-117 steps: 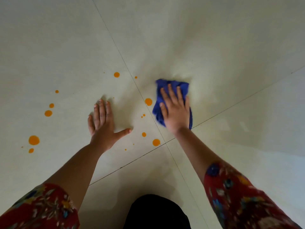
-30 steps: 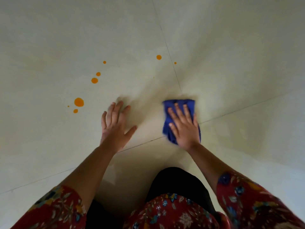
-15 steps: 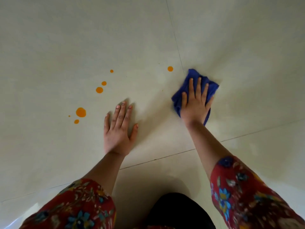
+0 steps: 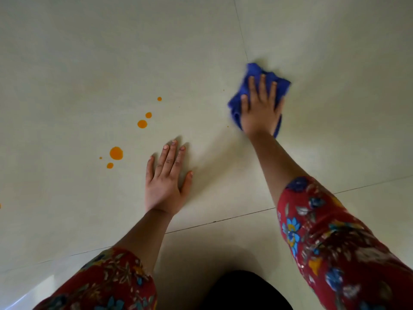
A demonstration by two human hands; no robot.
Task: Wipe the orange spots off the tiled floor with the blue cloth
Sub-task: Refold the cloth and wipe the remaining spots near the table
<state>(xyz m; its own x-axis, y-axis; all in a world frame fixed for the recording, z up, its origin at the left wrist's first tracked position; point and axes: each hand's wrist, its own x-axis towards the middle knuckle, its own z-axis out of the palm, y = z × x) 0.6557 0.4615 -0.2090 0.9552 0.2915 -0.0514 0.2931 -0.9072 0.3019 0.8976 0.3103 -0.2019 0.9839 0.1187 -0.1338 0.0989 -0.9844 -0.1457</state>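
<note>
- The right hand point(image 4: 260, 113) lies flat with fingers spread, pressing down on the blue cloth point(image 4: 237, 104) on the floor point(image 4: 67, 63).
- The left hand point(image 4: 164, 184) is open and flat on the floor, holding nothing, arm stretched forward.
- Most of the cloth is hidden under the right hand, and it looks blurry.
- Orange spots point(image 4: 116, 153) sit left of the left hand, well apart from the cloth.
- One spot point(image 4: 0, 206) is cut off at the left edge.
</note>
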